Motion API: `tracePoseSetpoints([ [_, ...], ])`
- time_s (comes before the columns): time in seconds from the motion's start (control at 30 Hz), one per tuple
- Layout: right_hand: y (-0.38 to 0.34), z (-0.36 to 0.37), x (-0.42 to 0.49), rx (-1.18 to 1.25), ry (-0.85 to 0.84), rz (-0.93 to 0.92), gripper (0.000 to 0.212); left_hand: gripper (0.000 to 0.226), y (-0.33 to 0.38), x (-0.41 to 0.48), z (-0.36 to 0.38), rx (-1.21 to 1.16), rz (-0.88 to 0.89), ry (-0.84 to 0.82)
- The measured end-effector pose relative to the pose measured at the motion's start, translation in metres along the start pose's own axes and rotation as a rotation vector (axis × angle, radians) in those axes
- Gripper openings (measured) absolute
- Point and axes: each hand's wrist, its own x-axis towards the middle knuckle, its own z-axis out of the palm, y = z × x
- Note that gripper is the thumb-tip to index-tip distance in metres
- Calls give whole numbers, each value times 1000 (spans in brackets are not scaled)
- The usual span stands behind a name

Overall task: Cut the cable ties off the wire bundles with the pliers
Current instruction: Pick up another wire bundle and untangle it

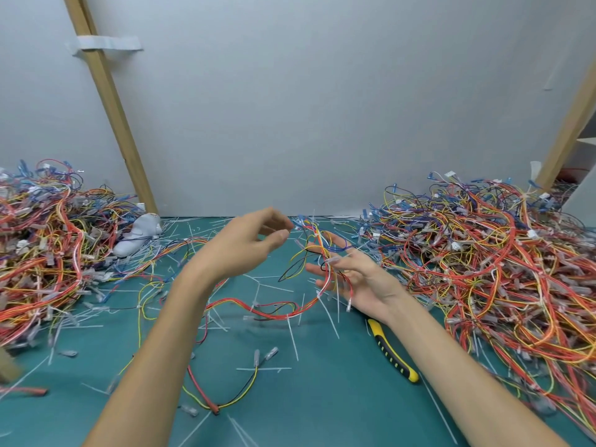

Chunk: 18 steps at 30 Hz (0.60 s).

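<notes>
Bundle [324,250] of red, yellow and blue wires drapes over the right hand [361,279], which lies palm up with fingers spread, gripping nothing. The left hand [238,246] hovers just beside the bundle's top end, fingers loosely curled, thumb and forefinger apart. Pliers [392,353] lie on the green mat [322,398] under the right wrist, among cut ties [293,337].

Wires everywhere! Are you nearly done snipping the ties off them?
Probably not. Done: many cut white plastic tie strips litter the green mat. In hand: a loose red, yellow and blue wire bundle lies across the open right hand, the left hand at its top; the yellow-and-black-handled pliers lie on the mat. Left: the big tangled wire pile on the right shows white ties.
</notes>
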Motion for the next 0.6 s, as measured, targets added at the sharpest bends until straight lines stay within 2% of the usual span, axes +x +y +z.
tracePoseSetpoints([
  [0.07, 0, 1, -1, -9, -8, -4, 68, 13, 6, 2, 12, -31, 44, 15],
  [0.13, -1, 2, -2, -15, -7, -9, 66, 21, 9, 4, 24, -23, 79, 17],
  [0.23, -2, 3, -3, 15, 4, -17, 53, 26, 12, 7, 35, 53, 119, 30],
  [0.33, -3, 5, -2, 102, 45, -14, 47, 18, 14, 7, 36, 117, 164, -6],
  [0.47, -3, 8, -1, 25, 95, -61, 48, 11, 14, 6, 34, 252, 195, -119],
  [0.6, -4, 10, -1, 68, 104, -74, 43, 15, 12, 3, 23, 104, 183, -187],
])
